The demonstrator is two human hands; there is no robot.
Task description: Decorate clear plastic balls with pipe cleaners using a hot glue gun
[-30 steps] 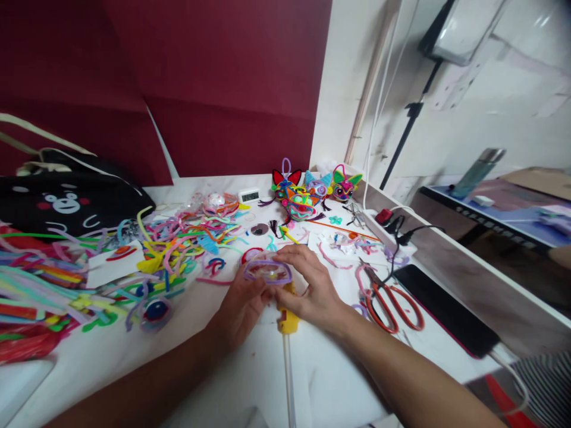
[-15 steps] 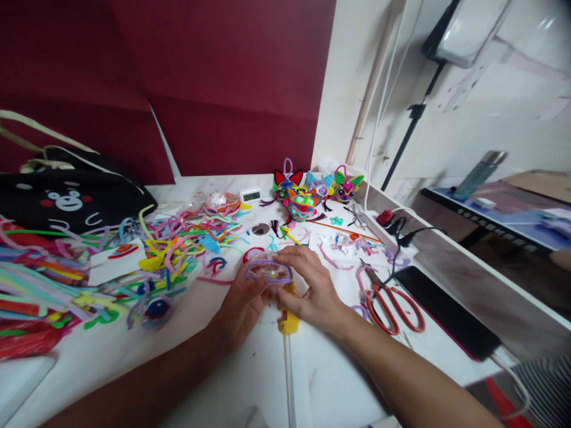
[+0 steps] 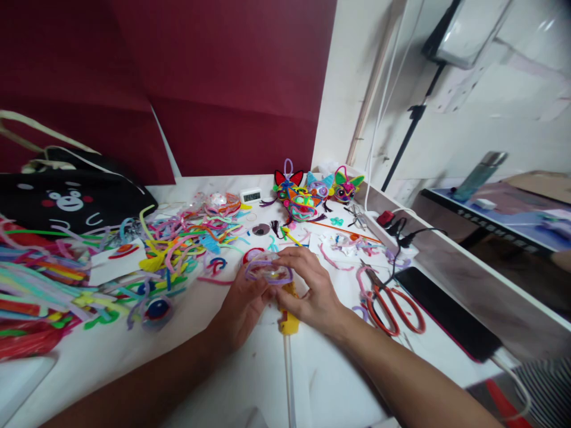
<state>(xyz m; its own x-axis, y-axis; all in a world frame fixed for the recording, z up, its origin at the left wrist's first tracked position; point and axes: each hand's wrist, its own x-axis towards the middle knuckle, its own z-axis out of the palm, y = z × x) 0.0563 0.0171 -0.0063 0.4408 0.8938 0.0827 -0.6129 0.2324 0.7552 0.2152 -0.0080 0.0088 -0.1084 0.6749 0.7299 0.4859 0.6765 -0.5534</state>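
Observation:
Between my two hands is a clear, rounded plastic piece edged with purple pipe cleaner (image 3: 269, 282). My left hand (image 3: 241, 313) grips its left side, with the thumb along the near edge. On the other side my right hand (image 3: 312, 289) pinches the piece, fingers curled over the top and thumb below. Under my right hand lies a yellow glue gun (image 3: 289, 324), partly hidden, with a long translucent glue stick (image 3: 289, 371) pointing towards me. Just behind the held piece a red round piece (image 3: 252, 255) shows in part.
Pipe cleaners (image 3: 53, 285) are heaped at the left by a black bag (image 3: 66, 199). Finished pipe-cleaner animal heads (image 3: 302, 205) stand at the back. Orange-handled scissors (image 3: 388, 300) and a black phone (image 3: 448, 312) with its cable lie at the right, near a power strip (image 3: 387, 229).

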